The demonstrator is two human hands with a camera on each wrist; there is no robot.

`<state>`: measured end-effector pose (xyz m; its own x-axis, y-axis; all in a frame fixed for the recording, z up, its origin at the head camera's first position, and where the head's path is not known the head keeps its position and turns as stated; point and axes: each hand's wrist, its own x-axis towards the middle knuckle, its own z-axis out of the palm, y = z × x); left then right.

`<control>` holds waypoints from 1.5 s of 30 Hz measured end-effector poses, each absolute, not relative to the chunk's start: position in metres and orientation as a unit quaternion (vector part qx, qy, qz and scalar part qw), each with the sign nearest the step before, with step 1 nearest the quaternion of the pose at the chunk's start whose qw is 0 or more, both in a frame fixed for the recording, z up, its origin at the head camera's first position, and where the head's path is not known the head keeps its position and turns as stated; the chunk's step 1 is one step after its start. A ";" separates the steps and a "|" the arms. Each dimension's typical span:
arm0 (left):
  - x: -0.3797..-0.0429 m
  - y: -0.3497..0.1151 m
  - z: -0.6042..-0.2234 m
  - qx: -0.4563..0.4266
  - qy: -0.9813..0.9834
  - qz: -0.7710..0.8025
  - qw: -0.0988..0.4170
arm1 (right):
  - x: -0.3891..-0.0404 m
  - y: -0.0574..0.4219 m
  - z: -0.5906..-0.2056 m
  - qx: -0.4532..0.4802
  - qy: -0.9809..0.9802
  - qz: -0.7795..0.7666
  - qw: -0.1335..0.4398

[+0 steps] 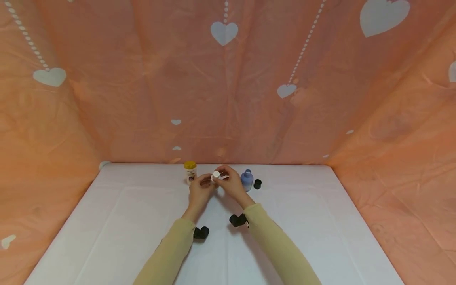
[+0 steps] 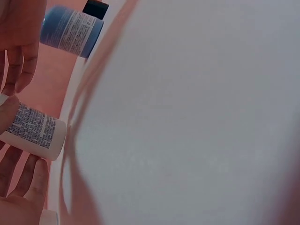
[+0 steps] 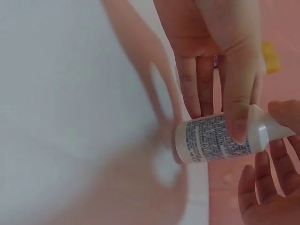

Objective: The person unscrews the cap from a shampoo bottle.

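Left hand (image 1: pixel 200 194) grips the white bottle (image 2: pixel 35 129); right hand (image 1: pixel 234 184) pinches the white tip (image 3: pixel 279 130) at its top.
Just left of the white bottle stands a yellow-lidded jar (image 1: pixel 190 173), its lid on. The bottle is roughly upright between the hands, the left thumb (image 3: pixel 239 123) across its label (image 3: pixel 208 139); whether its base touches the surface (image 1: pixel 303 225) is hard to tell. Right of it, past the right hand, stands a blue bottle (image 1: pixel 247 181), seemingly uncapped, and farther right a black cap (image 1: pixel 257 184). The step in hand looks like working the white bottle's top, on or off; the next move probably calls for a steady left hold while the right hand turns or pulls along the bottle's axis.
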<state>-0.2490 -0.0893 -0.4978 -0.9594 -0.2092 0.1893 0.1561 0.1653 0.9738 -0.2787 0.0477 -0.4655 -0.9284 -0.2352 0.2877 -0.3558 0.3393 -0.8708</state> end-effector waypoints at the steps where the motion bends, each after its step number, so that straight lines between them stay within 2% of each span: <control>1: -0.248 -0.089 -0.497 0.015 -0.750 -0.646 0.143 | -0.277 0.049 -0.464 0.184 -0.817 0.544 0.056; 11: -0.234 -0.084 -0.485 -0.034 -0.743 -0.645 0.173 | -0.263 0.062 -0.454 0.208 -0.793 0.569 0.062; 20: -0.214 -0.079 -0.476 -0.099 -0.745 -0.630 0.197 | -0.221 0.073 -0.414 0.218 -0.768 0.600 0.055; 25: -0.196 -0.074 -0.462 -0.138 -0.731 -0.633 0.215 | -0.209 0.079 -0.408 0.216 -0.766 0.604 0.050; 30: -0.179 -0.069 -0.448 -0.145 -0.729 -0.638 0.199 | -0.200 0.085 -0.407 0.203 -0.757 0.620 0.042; 45: -0.155 -0.061 -0.443 -0.138 -0.745 -0.641 0.127 | -0.181 0.104 -0.416 0.170 -0.716 0.677 0.012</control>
<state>-0.1548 -0.0613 -0.4431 -0.9296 0.0433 0.3660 0.3683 0.1412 0.9189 -0.1808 0.1043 -0.4157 -0.9421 -0.2260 0.2476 -0.2596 0.0245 -0.9654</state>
